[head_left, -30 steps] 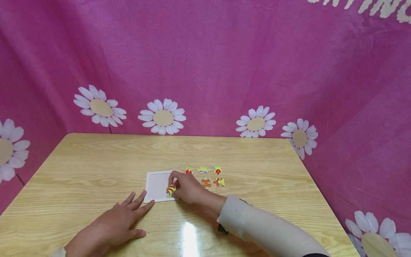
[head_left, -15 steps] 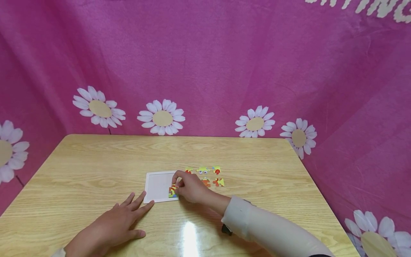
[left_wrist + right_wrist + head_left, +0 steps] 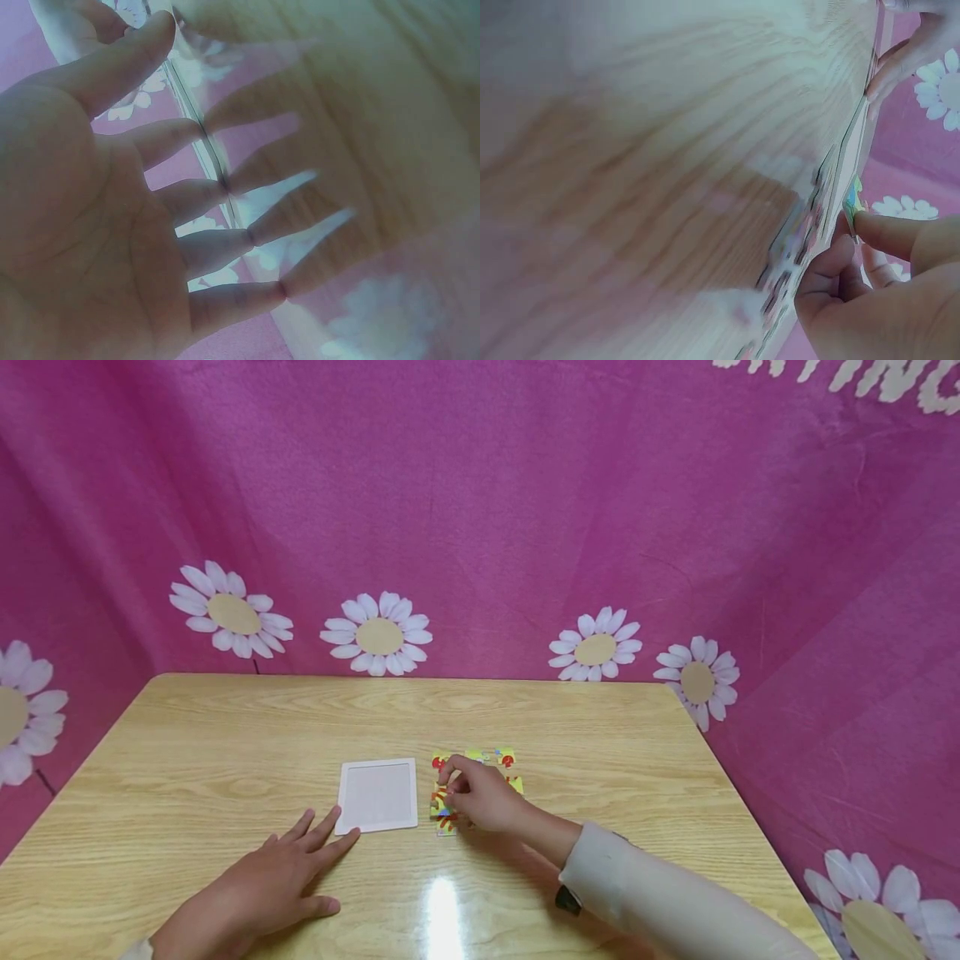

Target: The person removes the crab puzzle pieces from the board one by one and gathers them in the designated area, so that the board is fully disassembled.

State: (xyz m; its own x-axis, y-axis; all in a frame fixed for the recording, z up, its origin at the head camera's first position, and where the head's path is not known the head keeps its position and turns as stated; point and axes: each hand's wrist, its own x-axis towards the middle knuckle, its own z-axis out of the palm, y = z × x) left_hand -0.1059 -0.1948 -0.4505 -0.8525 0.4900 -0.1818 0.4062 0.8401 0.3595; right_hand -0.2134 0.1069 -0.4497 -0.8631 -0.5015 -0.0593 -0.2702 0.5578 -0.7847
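In the head view my right hand (image 3: 483,795) pinches a yellow, red and blue jigsaw piece (image 3: 440,802) between thumb and fingers, above the left side of a group of pieces. The right wrist view shows this piece (image 3: 852,196) tilted in the grip. My left hand (image 3: 281,872) lies spread on the table, its fingertips touching the lower left corner of a white puzzle frame (image 3: 414,797). No piece lies inside the frame. In the left wrist view the left hand's (image 3: 112,202) fingers are straight and apart.
Several loose pieces, among them a yellow-and-red one (image 3: 506,756) and a lower one (image 3: 447,827), lie right of the frame, partly hidden by my right hand. The wooden table (image 3: 600,735) meets a pink curtain (image 3: 480,527) with daisies at its far edge.
My right hand has moved right, carrying the pinched jigsaw piece from over the frame's right side to over the loose pieces. My left hand has stayed put.
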